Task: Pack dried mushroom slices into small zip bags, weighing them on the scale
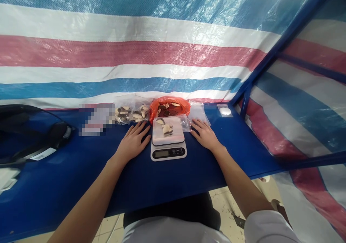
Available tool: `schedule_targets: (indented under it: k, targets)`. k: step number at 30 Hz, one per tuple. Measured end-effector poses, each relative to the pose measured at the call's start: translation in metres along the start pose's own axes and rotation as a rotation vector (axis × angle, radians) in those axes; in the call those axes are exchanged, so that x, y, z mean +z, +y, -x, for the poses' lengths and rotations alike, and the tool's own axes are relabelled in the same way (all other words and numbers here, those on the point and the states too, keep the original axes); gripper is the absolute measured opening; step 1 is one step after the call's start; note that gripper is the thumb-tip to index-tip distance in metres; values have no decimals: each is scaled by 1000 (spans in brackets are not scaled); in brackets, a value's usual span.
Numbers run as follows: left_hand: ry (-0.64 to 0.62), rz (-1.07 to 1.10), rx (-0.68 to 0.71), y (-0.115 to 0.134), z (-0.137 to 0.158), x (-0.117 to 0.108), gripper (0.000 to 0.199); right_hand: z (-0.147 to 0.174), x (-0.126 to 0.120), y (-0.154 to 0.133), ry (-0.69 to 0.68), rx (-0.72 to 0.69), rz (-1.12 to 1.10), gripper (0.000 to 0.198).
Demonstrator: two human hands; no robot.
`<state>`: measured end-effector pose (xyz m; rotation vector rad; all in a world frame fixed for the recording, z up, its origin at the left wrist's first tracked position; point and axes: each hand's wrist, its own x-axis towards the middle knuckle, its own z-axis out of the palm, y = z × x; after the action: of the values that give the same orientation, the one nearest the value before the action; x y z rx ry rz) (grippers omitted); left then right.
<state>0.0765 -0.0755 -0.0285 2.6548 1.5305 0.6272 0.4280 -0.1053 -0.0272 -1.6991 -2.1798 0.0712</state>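
A white digital kitchen scale (156, 156) stands on the blue table, its display facing me. On its pan lies a clear plastic bag (185, 122) with a few pale and dark dried slices (167, 129) in it, its edge hanging over the right side. My left hand (134, 139) rests flat left of the scale, fingers spread, holding nothing. To the scale's right my right hand (204, 134) also lies flat and open, fingertips by the bag's edge and an empty-looking clear bag (198, 110). Behind the scale sits an orange plastic bag (154, 108) holding more slices.
Two clear bags of slices (123, 114) stand left of the orange bag, beside a blurred-out sheet (98, 120). A white mouse-like object (225, 111) lies at right. Black strapped gear (59, 133) is at left. Striped sheeting (135, 52) and a blue frame (270, 61) border the table (167, 185).
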Motion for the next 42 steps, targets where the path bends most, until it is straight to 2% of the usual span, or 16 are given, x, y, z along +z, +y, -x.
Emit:
schedule_targets:
  k: [4,22,29,32,36,42]
  targets:
    - [24,50,-1,0,0,0,52,1,0,1,12,-5,-17,44]
    - [-1,29,-3,1,-1,-1,55,1,0,0,12,0,-11,44]
    - [70,104,-16,3,-2,-7,48,0,-5,-2,58,0,-59,40]
    - [140,153,-21,9,-4,-14,44,-1,-12,-5,118,17,-159,38]
    - [214,210,-24,19,-9,-25,41,-7,-22,-15,214,95,-406,37]
    - [213,336,37,32,-23,-33,40,-20,-23,-32,261,284,-862,39]
